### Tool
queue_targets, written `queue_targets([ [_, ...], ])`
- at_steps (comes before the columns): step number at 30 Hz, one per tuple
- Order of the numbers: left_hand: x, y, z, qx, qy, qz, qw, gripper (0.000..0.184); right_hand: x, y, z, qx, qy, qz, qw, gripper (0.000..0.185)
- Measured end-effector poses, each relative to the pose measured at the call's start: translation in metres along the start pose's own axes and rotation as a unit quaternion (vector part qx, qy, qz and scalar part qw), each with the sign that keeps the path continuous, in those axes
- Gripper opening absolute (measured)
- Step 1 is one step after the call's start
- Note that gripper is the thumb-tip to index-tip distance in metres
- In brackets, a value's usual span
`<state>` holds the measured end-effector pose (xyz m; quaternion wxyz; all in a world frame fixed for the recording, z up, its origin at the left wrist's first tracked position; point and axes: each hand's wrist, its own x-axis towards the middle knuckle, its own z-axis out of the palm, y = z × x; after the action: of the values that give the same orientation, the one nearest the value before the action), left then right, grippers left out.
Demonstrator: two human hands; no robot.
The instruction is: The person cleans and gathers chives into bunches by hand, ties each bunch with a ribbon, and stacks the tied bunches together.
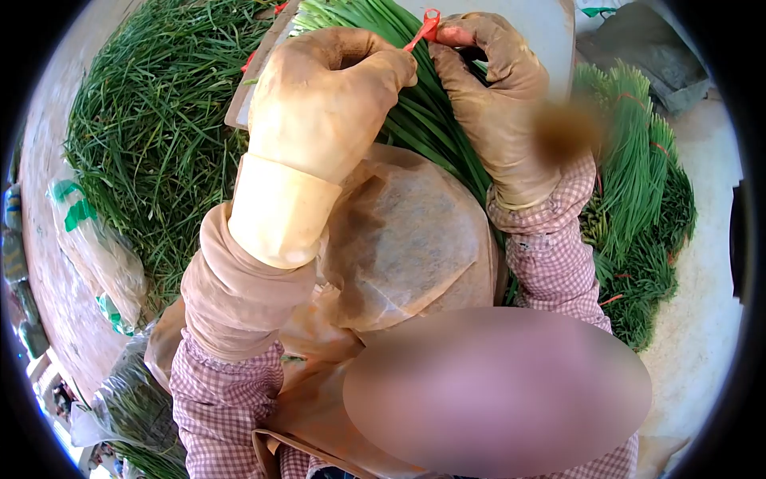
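A bunch of long green chives (435, 120) lies on a pale board (554, 40), its lighter ends toward the upper left. Above it a red tie strip (424, 32) stretches between my two gloved hands. My left hand (323, 104), in a stained cream glove, is closed with thumb and forefinger pinched at the strip's left end. On the other side, my right hand (503, 108) pinches the looped end of the strip between thumb and fingers. Whether the strip passes under the chives cannot be seen.
Loose greens (159, 144) are heaped at left, beside a clear plastic bag with green print (104, 247). Tied green bunches (638, 176) are stacked at right, below a dark grey cloth-like item (658, 60). Bagged greens (144, 403) sit lower left. Brown sheeting (415, 231) covers my lap.
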<state>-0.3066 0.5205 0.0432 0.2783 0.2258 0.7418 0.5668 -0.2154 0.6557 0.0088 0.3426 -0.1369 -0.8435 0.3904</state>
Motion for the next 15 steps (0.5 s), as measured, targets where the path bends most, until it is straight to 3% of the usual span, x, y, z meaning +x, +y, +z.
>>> queue_targets([
  [2, -0.0003, 0.0, -0.0001, -0.013, 0.005, -0.004, 1.0, 0.014, 0.0006, 0.0008, 0.0011, 0.0, 0.001, -0.003, 1.0, 0.009],
  [4, 0.0, 0.0008, -0.0003, -0.016, 0.004, -0.023, 1.0, 0.014, 0.0022, 0.0015, 0.0025, 0.139, -0.023, 0.055, 0.989, 0.01],
  [8, 0.0001, -0.0022, 0.0017, -0.016, -0.001, -0.004, 1.0, 0.013, 0.0012, 0.0063, 0.0013, 0.106, -0.016, 0.02, 0.994, 0.016],
  [15, -0.0008, -0.0006, 0.0028, -0.009, 0.014, -0.016, 1.0, 0.014, 0.0082, 0.0062, -0.005, 0.161, -0.06, 0.093, 0.981, 0.013],
])
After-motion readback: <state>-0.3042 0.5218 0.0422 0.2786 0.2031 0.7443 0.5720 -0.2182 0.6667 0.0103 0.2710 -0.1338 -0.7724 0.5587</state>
